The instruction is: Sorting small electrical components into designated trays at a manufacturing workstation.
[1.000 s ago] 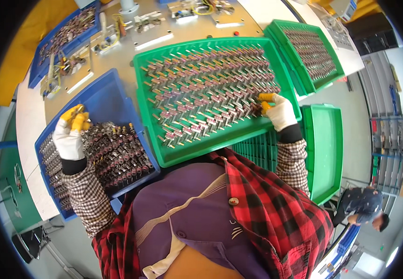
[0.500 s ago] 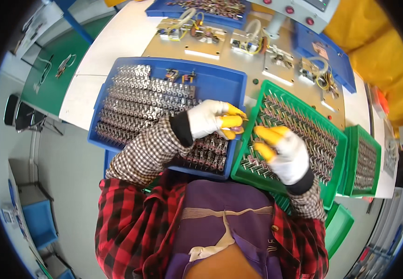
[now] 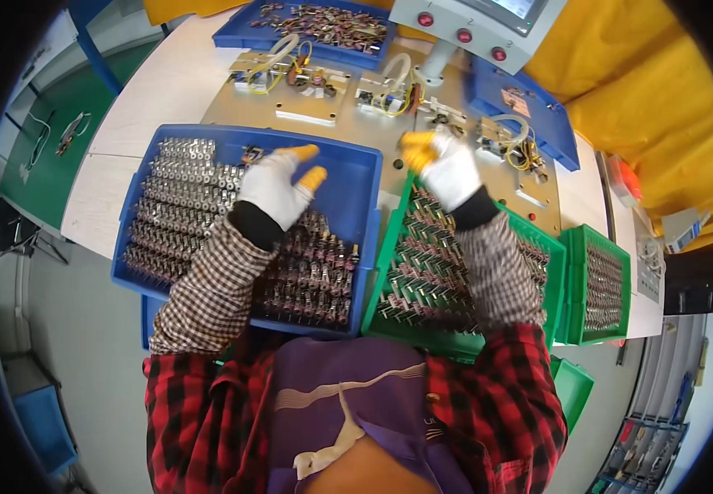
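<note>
We note both hands gloved white with yellow fingertips. Left hand [image 3: 272, 188] hovers over the blue tray [image 3: 355, 177], fingers loosely spread, thumb and forefinger apart; we see nothing pinched between them. Below it the small parts [image 3: 177, 191] lie in rows filling the tray's left and lower portions; the upper right corner of the tray floor is bare. Right hand [image 3: 447, 169] is raised over the far edge of the green tray [image 3: 552, 251], fingers curled together at the yellow tips; we cannot tell whether a part is held. The green tray, filled with rows of parts, stands touching the blue tray's right wall. A second green tray [image 3: 615, 333] sits just beside it at the bench [image 3: 130, 123] edge. Beyond the hands a metal fixture plate [image 3: 373, 123] with wired jigs occupies the bench.
</note>
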